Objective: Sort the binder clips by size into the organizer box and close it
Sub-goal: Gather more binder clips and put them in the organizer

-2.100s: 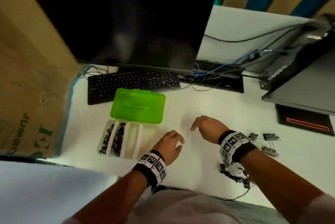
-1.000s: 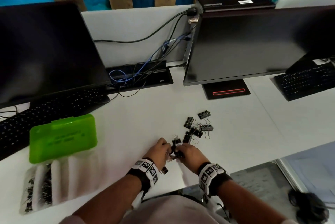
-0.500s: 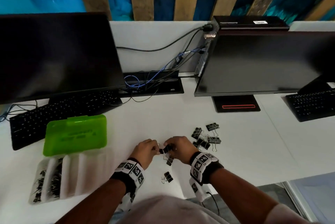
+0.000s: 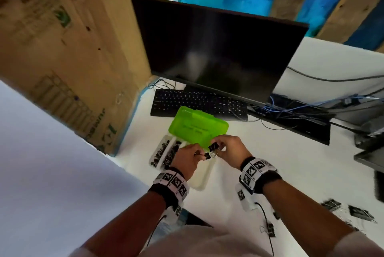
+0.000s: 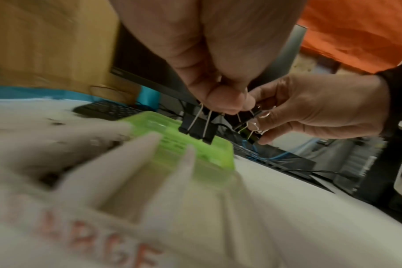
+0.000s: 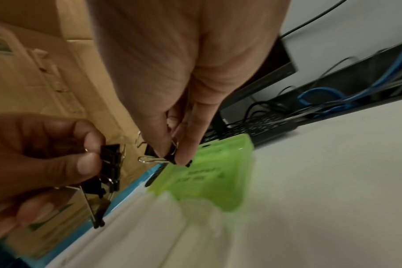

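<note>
White desk, black monitor, blue-and-wood plank wall behind

Bright, even indoor light falls on the glossy white desk. The head view bends strongly at its edges. Both wrist views are dimmer, with near surfaces smeared by blur.

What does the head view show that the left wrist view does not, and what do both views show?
Only the head view shows the loose binder clips lying on the desk at the right, and the filled compartments of the organizer box. Only the left wrist view shows red lettering on the box, blurred, seemingly "LARGE". Both show the green lid open, the left hand and the right hand each pinching black clips above the box.
</note>
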Action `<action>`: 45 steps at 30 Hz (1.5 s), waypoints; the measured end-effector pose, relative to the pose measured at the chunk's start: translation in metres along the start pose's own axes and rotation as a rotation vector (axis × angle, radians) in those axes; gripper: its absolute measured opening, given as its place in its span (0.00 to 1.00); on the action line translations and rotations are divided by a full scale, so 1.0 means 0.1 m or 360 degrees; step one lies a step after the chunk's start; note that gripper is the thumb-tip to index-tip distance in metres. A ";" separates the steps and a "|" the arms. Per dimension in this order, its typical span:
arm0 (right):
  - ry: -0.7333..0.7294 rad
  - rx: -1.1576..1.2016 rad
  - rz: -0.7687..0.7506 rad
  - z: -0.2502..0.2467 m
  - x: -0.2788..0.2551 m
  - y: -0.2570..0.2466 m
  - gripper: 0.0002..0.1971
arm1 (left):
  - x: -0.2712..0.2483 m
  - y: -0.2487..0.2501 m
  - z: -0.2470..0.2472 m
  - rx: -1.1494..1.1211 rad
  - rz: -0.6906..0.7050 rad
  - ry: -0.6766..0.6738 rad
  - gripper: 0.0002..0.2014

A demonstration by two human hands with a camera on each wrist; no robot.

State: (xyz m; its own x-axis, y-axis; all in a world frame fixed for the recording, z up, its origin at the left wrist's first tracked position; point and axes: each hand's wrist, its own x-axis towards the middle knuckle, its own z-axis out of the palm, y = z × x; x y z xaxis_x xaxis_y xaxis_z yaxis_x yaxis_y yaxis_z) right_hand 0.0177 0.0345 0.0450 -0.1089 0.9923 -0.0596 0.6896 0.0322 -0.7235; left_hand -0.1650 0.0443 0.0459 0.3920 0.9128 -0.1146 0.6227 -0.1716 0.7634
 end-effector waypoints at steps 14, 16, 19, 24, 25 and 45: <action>-0.0604 -0.0413 -0.0296 0.81 0.53 -0.47 0.25 | -0.28 -0.62 -0.26 0.0136 -0.0266 0.0124 0.05; -0.0655 -0.0442 -0.0311 0.80 0.50 -0.45 0.27 | -0.29 -0.65 -0.26 0.0151 -0.0256 0.0097 0.05; -0.0661 -0.0432 -0.0280 0.75 0.46 -0.42 0.27 | -0.30 -0.67 -0.26 0.0176 -0.0235 0.0039 0.06; -0.0574 -0.0399 -0.0250 0.66 0.39 -0.37 0.25 | -0.29 -0.66 -0.19 0.0270 -0.0156 0.0006 0.11; -0.0546 -0.0384 -0.0235 0.64 0.35 -0.33 0.24 | -0.27 -0.64 -0.16 0.0293 -0.0127 -0.0011 0.13; -0.0389 -0.0352 0.0291 0.09 -0.78 0.71 0.18 | 0.07 -0.55 0.08 0.1066 -0.0001 -0.0023 0.17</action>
State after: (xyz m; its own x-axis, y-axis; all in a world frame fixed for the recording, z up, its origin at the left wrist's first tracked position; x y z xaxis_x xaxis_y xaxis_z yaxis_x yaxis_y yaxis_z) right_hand 0.0684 -0.0419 -0.0081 -0.1188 0.9271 -0.3556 0.8483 -0.0913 -0.5215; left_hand -0.1905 0.0573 -0.0021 0.3974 0.9088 -0.1268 0.9071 -0.3681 0.2042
